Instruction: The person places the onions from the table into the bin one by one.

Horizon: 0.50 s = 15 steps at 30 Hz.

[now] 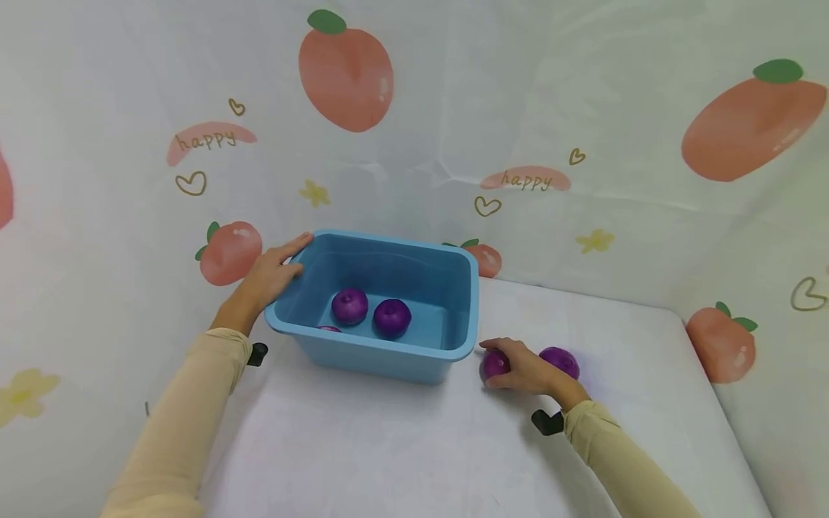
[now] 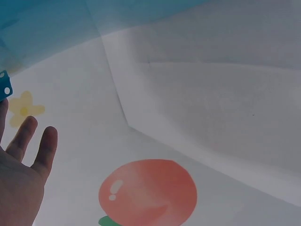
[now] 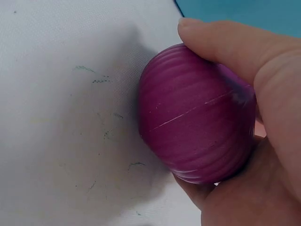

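In the head view, my left hand [image 1: 265, 277] holds the left rim of a blue plastic basin [image 1: 382, 356], thumb over the edge. Two of its fingers [image 2: 45, 150] stretch out below the basin in the left wrist view. Inside the basin lie purple onions, one toward the left [image 1: 350, 307] and one near the middle [image 1: 391, 318]; a third [image 1: 329, 329] is mostly hidden by the front rim. Right of the basin, my right hand [image 1: 527, 370] grips a purple ridged onion [image 3: 195, 117] at the white tabletop. Another onion [image 1: 560, 362] lies just behind that hand, partly covered.
A white cloth [image 1: 388, 446] covers the table. Behind it rises a white backdrop [image 1: 427, 108] printed with peaches, hearts and "happy". The backdrop also comes forward along the right side. Close behind the basin stands its rear part.
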Motion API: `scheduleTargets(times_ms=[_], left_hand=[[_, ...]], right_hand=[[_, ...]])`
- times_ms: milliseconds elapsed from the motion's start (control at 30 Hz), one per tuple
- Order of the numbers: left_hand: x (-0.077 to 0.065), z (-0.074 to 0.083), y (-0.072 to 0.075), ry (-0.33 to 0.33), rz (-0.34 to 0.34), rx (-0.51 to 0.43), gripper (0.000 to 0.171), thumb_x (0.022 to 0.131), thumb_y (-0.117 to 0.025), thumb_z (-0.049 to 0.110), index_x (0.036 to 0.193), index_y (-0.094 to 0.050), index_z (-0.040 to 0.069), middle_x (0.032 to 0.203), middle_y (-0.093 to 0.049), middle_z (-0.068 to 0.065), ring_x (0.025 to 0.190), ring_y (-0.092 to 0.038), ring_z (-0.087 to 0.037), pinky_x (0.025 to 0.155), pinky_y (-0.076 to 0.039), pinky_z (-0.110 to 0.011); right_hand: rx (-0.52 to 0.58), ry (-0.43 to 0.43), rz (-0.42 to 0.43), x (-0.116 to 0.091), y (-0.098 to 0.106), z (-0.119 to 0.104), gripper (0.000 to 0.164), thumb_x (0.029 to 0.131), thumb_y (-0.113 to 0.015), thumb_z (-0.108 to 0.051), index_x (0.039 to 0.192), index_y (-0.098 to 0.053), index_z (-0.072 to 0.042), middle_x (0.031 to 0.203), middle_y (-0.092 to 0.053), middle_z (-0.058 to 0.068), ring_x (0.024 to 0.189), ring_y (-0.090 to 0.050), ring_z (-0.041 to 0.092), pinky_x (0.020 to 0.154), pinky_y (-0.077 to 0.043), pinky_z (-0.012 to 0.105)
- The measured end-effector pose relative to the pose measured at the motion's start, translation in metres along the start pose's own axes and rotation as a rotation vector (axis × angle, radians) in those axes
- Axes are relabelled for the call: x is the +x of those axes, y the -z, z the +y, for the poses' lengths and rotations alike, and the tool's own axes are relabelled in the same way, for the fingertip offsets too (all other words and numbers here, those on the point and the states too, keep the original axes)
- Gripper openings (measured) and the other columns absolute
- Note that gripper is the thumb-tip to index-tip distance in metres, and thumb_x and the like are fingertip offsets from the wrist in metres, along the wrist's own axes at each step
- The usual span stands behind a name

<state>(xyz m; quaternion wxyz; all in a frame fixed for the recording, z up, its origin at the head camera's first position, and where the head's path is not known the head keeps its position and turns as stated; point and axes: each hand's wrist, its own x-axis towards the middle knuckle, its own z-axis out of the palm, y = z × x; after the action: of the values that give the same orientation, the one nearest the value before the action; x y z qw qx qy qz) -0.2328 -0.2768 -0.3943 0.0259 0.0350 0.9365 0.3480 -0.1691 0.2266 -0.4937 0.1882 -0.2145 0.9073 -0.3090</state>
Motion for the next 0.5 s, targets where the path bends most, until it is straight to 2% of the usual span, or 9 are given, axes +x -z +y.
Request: scheduleTargets(times_ms=[200, 367, 500], left_hand=[[0.0, -0.003, 0.001, 0.014, -0.004, 0.009, 0.066, 0.1, -0.04, 0.024, 0.16, -0.022, 0.047, 0.171, -0.022, 0.006, 0.158, -0.02, -0.041, 0.115, -0.027, -0.076], [0.0, -0.004, 0.0, 0.014, -0.008, 0.01, 0.066, 0.1, -0.039, 0.024, 0.16, -0.021, 0.045, 0.171, -0.021, 0.006, 0.158, -0.019, -0.042, 0.115, -0.027, -0.076], [0.001, -0.004, 0.001, 0.008, -0.001, 0.009, 0.066, 0.1, -0.04, 0.023, 0.161, -0.022, 0.044, 0.171, -0.021, 0.008, 0.159, -0.019, -0.04, 0.115, -0.027, -0.076]], right_hand=[[-0.009, 0.007, -0.001, 0.002, 0.001, -0.003, 0.065, 0.088, -0.079, -0.025, 0.144, -0.053, -0.008, 0.141, -0.058, 0.014, 0.13, -0.053, 0.035, 0.102, -0.055, 0.054], [-0.001, 0.0, -0.014, 0.002, 0.005, -0.003, 0.059, 0.09, -0.077, -0.028, 0.143, -0.055, -0.01, 0.138, -0.059, 0.012, 0.126, -0.055, 0.031, 0.101, -0.055, 0.05], [0.043, -0.038, 0.004, 0.001, 0.013, -0.008, 0.07, 0.089, -0.078, -0.033, 0.148, -0.048, -0.009, 0.141, -0.058, 0.013, 0.127, -0.056, 0.033, 0.102, -0.056, 0.051]])
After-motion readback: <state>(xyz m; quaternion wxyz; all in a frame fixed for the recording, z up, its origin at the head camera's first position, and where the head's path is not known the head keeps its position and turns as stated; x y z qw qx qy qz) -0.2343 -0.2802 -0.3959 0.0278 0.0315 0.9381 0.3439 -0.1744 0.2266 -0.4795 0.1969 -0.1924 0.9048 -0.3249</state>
